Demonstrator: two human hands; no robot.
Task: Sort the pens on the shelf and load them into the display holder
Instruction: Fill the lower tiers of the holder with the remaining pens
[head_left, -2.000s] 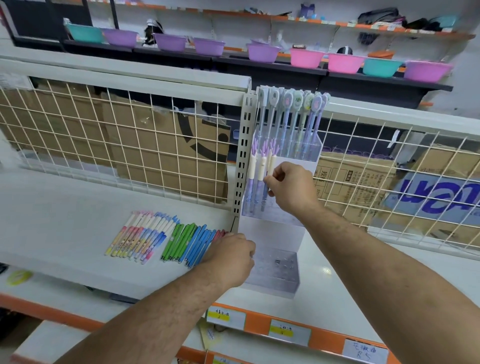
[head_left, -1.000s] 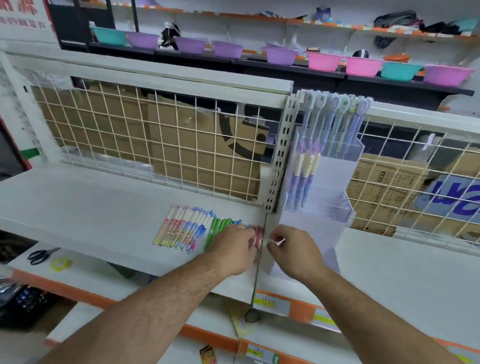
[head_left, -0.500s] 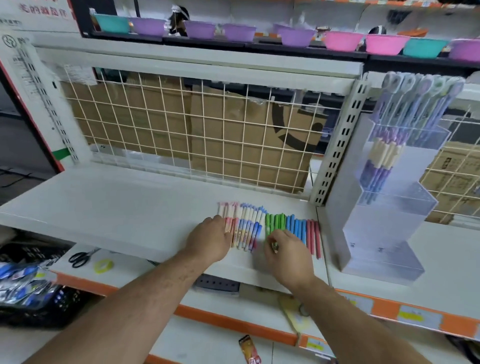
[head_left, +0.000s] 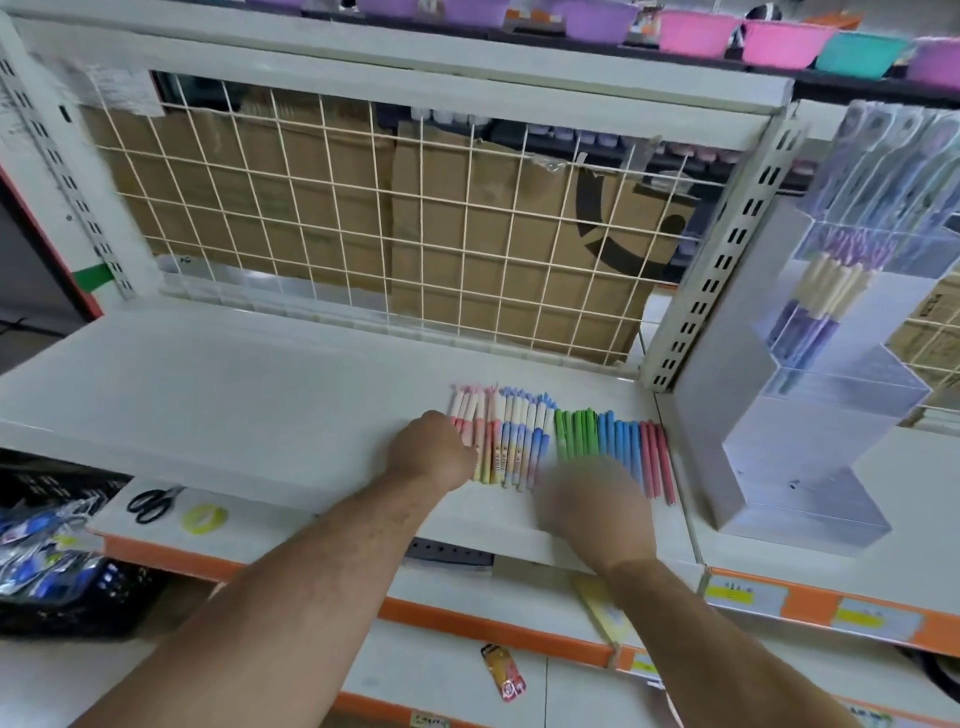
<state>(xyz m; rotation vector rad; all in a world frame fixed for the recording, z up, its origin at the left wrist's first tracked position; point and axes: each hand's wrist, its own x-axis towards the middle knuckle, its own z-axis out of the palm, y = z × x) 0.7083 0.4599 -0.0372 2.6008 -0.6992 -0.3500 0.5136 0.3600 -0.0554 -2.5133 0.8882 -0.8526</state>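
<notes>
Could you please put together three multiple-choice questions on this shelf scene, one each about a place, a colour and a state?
1. Where are the scissors? A. on the lower shelf; B. on the floor; C. in a drawer.
2. What colour are the pens between the pale blue-and-white pens and the plain blue pens? A. yellow; B. green; C. black.
3. How are the loose pens on the white shelf placed? A. standing upright; B. heaped up; C. lying flat, side by side.
Answers: 1 A, they lie beside the yellow tape roll. 2 B, the green pens fill that gap. 3 C, the row lies flat.
</notes>
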